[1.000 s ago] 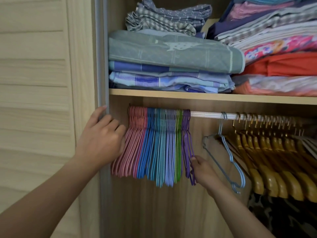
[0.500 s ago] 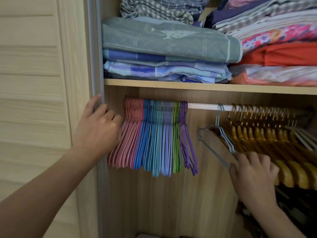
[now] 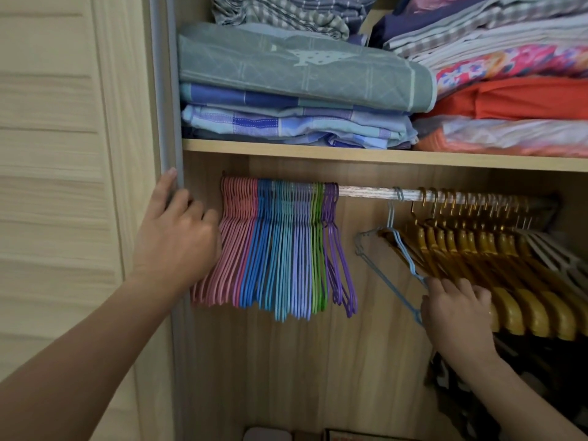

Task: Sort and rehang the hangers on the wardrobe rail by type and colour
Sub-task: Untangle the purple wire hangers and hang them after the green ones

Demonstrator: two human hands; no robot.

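Where the white ribbed wardrobe rail [image 3: 366, 191] runs beneath the pale wooden shelf [image 3: 350, 154], three groups of hangers are seen. At the rail's left end a tight bundle of thin coated-wire hangers [image 3: 273, 249] is hung, banded by colour from left to right: pink, blue, teal, lilac, green and purple. Well apart from it, across a bare stretch of rail, a single light-blue wire hanger [image 3: 394, 259] is hooked just beside a long row of yellow-brown wooden hangers with brass hooks [image 3: 477, 256], which fills the rail's right part.

The left hand [image 3: 175, 240] is laid against the pink end of the bundle, its fingers loosely bent and nothing enclosed by them; its forefinger is extended up along the grey edge strip of the wardrobe door frame [image 3: 162, 90]. The right hand [image 3: 458, 316] is placed at the lower part of the light-blue wire hanger and the front wooden hangers, its fingers curled; whether the blue wire is actually pinched cannot be told.

Folded bedding in grey-green, blue check, orange and floral prints [image 3: 302, 74] is stacked on the shelf above.
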